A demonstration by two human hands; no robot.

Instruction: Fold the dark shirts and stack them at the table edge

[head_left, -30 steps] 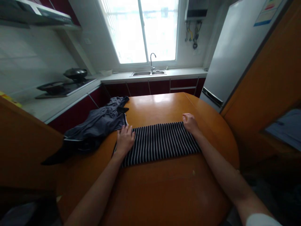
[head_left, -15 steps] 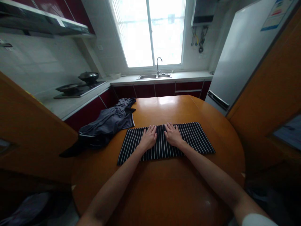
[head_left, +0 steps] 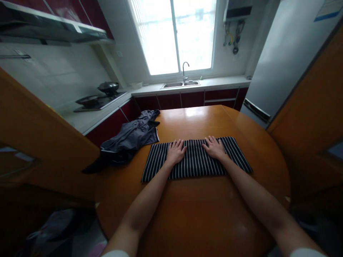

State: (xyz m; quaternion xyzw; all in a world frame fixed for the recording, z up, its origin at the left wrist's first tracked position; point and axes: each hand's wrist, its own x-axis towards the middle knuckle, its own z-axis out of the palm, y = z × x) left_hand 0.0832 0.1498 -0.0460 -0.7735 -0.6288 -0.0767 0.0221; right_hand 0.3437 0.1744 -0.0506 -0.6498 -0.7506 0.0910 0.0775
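A black cloth with white stripes lies folded into a long flat rectangle on the wooden table. My left hand rests palm down on its left part, fingers spread. Further right, my right hand also lies flat on the cloth with its fingers apart, close to the far edge. Neither hand grips the fabric. What kind of item the striped cloth is, I cannot tell in its folded state.
A crumpled dark grey garment lies at the table's left edge. Beyond the table are a counter with a sink, a stove with a lidded pot, and a tall fridge at the right.
My right hand has slid to the right over the striped cloth, so the hands are farther apart. The whole view has shifted slightly.
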